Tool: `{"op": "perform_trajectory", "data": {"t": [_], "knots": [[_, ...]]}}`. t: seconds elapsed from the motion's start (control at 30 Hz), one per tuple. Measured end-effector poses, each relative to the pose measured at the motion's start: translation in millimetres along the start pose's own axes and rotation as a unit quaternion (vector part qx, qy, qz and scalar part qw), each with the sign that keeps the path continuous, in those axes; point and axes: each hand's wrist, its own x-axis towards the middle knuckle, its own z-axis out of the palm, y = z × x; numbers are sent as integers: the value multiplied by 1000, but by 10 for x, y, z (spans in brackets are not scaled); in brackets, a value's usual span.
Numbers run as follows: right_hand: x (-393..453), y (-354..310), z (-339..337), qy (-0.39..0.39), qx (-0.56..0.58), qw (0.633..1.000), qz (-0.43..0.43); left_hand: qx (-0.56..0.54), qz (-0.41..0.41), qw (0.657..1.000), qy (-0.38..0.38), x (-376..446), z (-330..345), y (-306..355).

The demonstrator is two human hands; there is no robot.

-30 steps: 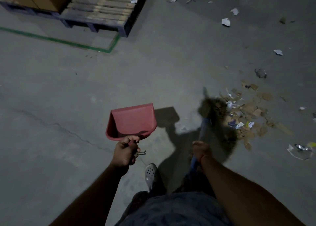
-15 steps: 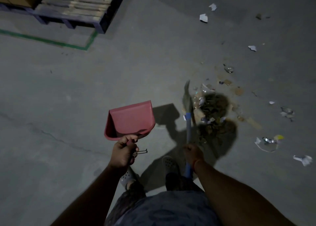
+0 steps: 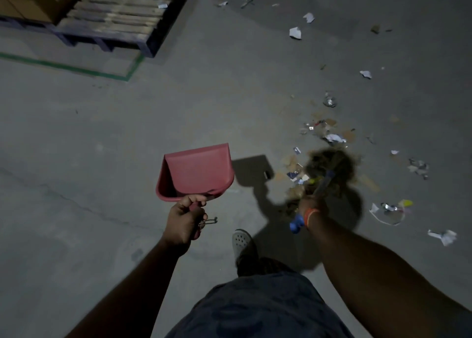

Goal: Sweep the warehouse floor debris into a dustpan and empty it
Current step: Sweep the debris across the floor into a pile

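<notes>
Nearest, the left hand (image 3: 184,221) has a clenched grip round the handle of a red dustpan (image 3: 195,171), carried clear of the floor (image 3: 76,171). Beside it, the right hand (image 3: 310,205) holds a blue-handled broom (image 3: 324,179) in a closed grip, its blurred bristles down among paper and cardboard scraps (image 3: 329,136). Farther off, more litter lies scattered, and a wooden pallet (image 3: 122,13) sits behind a green floor line (image 3: 63,68).

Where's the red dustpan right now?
In the head view, the red dustpan sits left of centre, gripped by its handle in the left hand, empty, well left of the debris pile.
</notes>
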Motion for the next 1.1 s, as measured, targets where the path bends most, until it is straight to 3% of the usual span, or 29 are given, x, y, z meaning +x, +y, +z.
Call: {"op": "perform_trajectory", "data": {"t": [0.1, 0.2, 0.33, 0.43, 0.63, 0.73, 1.0, 1.1], "knots": [[-13, 123, -208, 28, 12, 1000, -8, -12, 10, 1000, 17, -155, 101, -165], [-221, 465, -393, -43, -6, 997, -59, -21, 2, 999, 30, -393, 240, -422], [-437, 941, -578, -135, 87, 986, -47, -36, -12, 999, 33, -795, 475, -786], [-669, 1198, -693, -192, 41, 979, -53, -39, -23, 998, 33, -1068, 646, -993], [-814, 1469, -821, -235, -42, 970, -46, -39, -31, 998, 33, -1499, 853, -1209], [-664, 1548, -960, -223, -25, 974, -25, -31, -29, 998, 36, -1642, 927, -1293], [75, 1531, -1656, -105, 84, 991, 5, -29, -35, 999, 30, -1832, 1260, -1455], [253, 1500, -1966, -95, 64, 993, -16, -22, -38, 999, 29, -1816, 1509, -1479]]}}
